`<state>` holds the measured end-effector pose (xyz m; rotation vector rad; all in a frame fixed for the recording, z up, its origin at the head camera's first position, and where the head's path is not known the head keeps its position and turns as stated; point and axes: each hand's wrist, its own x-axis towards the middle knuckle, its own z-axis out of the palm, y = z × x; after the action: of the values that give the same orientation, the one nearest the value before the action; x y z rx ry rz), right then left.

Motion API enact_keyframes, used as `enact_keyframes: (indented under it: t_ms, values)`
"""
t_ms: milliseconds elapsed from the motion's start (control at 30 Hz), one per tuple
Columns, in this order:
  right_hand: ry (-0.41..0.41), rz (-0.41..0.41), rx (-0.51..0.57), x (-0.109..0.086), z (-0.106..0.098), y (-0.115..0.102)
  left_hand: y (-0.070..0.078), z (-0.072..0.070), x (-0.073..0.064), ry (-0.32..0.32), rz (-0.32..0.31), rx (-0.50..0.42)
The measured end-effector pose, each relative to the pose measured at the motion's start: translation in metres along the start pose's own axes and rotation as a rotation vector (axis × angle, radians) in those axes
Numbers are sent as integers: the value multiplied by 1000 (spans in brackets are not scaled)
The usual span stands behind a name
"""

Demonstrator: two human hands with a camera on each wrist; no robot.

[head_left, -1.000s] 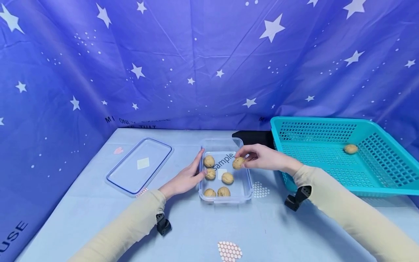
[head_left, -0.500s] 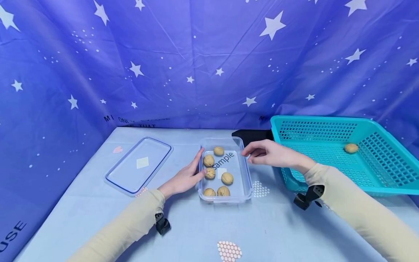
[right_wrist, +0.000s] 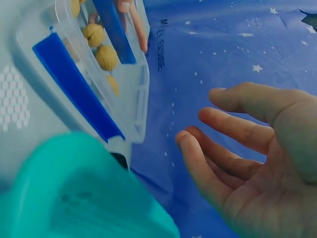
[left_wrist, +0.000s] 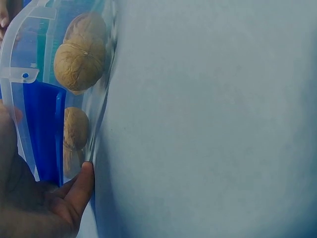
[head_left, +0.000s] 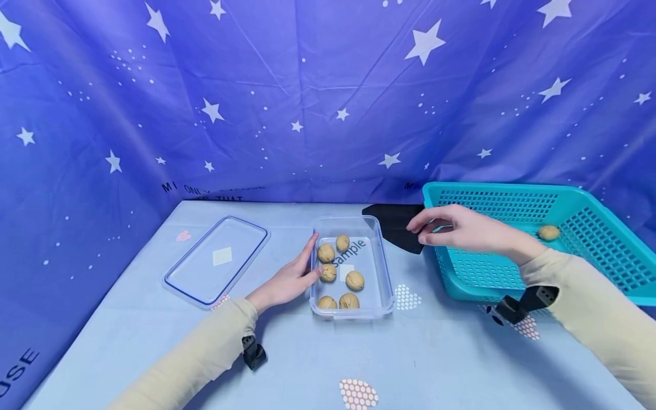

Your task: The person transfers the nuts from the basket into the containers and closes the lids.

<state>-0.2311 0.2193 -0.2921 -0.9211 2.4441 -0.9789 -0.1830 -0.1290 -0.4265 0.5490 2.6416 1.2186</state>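
Note:
A clear plastic food container (head_left: 376, 312) with several walnuts (head_left: 355, 280) in it stands mid-table. My left hand (head_left: 288, 280) rests against its left wall, fingers extended along the side and thumb at the rim. The left wrist view shows this hand's fingertips (left_wrist: 87, 167) low against the wall, close to walnuts behind the plastic. My right hand (head_left: 463, 229) holds nothing and hovers over the left edge of the turquoise basket (head_left: 512, 296), fingers loosely bent and apart in the right wrist view. One walnut (head_left: 549, 232) lies inside the basket.
A clear lid (head_left: 197, 272) with a blue seal lies left of the container. Between container and basket, at the back, is a flat black piece (head_left: 397, 222). A blue star-patterned curtain (head_left: 287, 102) hangs behind the table.
My right hand has let go of a walnut, now at the back of the container, and moved right to the basket's edge. My left hand stays at the container's side.

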Motion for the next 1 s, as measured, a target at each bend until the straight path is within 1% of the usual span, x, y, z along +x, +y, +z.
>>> enact_keyframes:
  t_ms: [67, 233, 500, 633, 767, 867, 967, 1000]
  values:
    - [9, 1, -17, -6, -5, 0, 1, 0, -1, -2, -3, -3]
    - [24, 29, -21, -16, -16, 5, 1, 0, -1, -3, -16, -9]
    - [44, 80, -52, -26, -30, 18, 2, 0, -1, -3, -26, 2]
    - [42, 87, -72, -30, -37, 20, 1, 0, -1, -5, -37, 0]
    - [54, 100, -80, -34, -49, 23, -1, 0, 0, -4, -43, -1]
    - [67, 98, -91, -37, -58, 31, -1, 0, 0, -7, -48, -5]
    - [84, 87, -104, -38, -65, 43, -1, 0, 1, -16, -52, -4]
    - [90, 88, -106, -39, -68, 47, -1, 0, 1, -14, -45, -5]
